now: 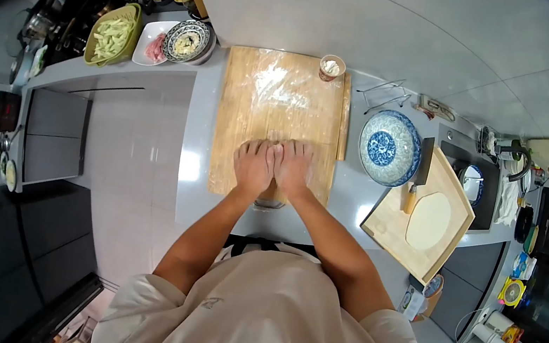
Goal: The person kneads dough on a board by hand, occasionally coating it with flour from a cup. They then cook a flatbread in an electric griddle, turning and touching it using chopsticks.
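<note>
My left hand (254, 166) and my right hand (294, 167) press down side by side on the near half of a wooden board (244, 89). Both have curled fingers, and the thumbs meet in the middle. They close over a pale lump that looks like dough, mostly hidden beneath them. White flour is smeared over the far half of the board. A paper cup (331, 70) of white powder stands at its far right corner. Along the right edge lies a wooden rolling pin (345, 118).
Right of the board are a blue-and-white bowl (381, 145), a knife (424, 162) and a wooden tray (455, 174) with a flat dough sheet (429, 221). Far left stand a green basket (128, 50) of cut vegetables, a white dish (142, 51) of meat and a patterned bowl (207, 44).
</note>
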{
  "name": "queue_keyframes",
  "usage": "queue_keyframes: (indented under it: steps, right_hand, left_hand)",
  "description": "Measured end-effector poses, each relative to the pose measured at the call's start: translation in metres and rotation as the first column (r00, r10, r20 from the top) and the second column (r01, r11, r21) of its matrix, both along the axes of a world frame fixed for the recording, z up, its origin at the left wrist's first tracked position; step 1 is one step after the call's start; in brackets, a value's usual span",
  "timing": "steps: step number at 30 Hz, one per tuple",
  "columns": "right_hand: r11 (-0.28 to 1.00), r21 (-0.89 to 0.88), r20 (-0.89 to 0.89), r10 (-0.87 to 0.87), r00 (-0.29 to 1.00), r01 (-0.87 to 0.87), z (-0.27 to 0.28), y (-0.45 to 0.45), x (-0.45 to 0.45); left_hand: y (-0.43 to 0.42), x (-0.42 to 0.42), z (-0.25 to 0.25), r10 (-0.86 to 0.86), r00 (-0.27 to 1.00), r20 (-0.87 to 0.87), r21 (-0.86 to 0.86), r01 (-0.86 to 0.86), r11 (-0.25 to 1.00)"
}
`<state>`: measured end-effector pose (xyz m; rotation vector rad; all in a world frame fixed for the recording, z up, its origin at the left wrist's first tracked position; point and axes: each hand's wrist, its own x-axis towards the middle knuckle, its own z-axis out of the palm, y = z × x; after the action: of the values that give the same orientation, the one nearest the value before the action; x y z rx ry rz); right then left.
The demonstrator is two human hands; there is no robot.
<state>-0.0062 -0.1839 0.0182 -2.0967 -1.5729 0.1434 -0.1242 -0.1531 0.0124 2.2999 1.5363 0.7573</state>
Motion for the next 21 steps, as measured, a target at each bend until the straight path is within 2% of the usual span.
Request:
queue_keyframes:
  steps: [3, 12, 19, 21]
  right_hand:
    - [1.0, 0.025, 0.052, 0.005, 0.999, -0.006, -0.01, -0.01, -0.004]
    - [0.972, -0.234, 0.102, 0.03, 0.994, -0.005, -0.016, 0.066, 0.021]
    - [0.987, -0.164, 0.129, 0.021, 0.991, 0.0, -0.028, 0.132, 0.042]
    - [0.976, -0.216, 0.075, 0.005, 0.997, 0.011, -0.023, 0.146, 0.046]
  left_hand:
    - [-0.008, -0.003, -0.007, -0.011, 0.999, -0.051, -0.004, 0.011, 1.0]
    - [0.065, 0.025, -0.017, 0.03, 0.994, -0.104, -0.001, -0.031, 1.0]
    - [0.129, 0.046, -0.024, 0.082, 0.983, -0.164, 0.003, -0.083, 0.997]
    - [0.14, 0.049, -0.023, 0.082, 0.973, -0.215, -0.052, -0.095, 0.994]
